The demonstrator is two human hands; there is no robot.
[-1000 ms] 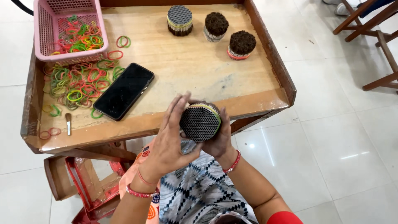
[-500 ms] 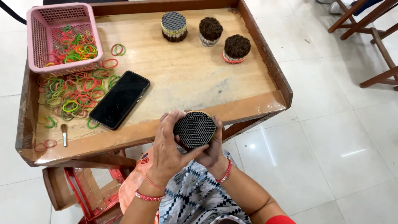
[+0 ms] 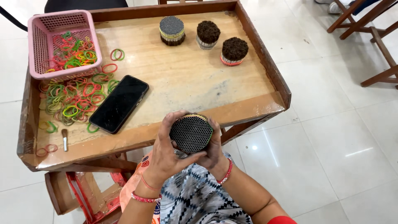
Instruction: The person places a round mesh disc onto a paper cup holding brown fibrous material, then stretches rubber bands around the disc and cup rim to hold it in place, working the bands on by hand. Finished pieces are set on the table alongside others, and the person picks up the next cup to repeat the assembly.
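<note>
Since the earlier frames, the bundle of thin sticks (image 3: pixel 191 133) had dropped slightly lower toward the lap, its flat dark end turned more squarely to the camera.

Item 1: left hand (image 3: pixel 166 153) wrapped closed round the bundle's left side, thumb under its face. Item 2: right hand (image 3: pixel 215 149) gripped its right side; a green band showed at that edge. Step judged: squaring and banding 1 bundle, held just off the near edge of the bench (image 3: pixel 186 83). Next move would likely call for a steady grip while a band is seated.

Item 3: black phone (image 3: pixel 119 103), face up. Item 4: loose rubber bands (image 3: pixel 74 99) beside it. Item 5: pink basket (image 3: pixel 62 43), more bands inside. Item 6: 3 finished bundles (image 3: pixel 207 35) standing upright at the far edge.
</note>
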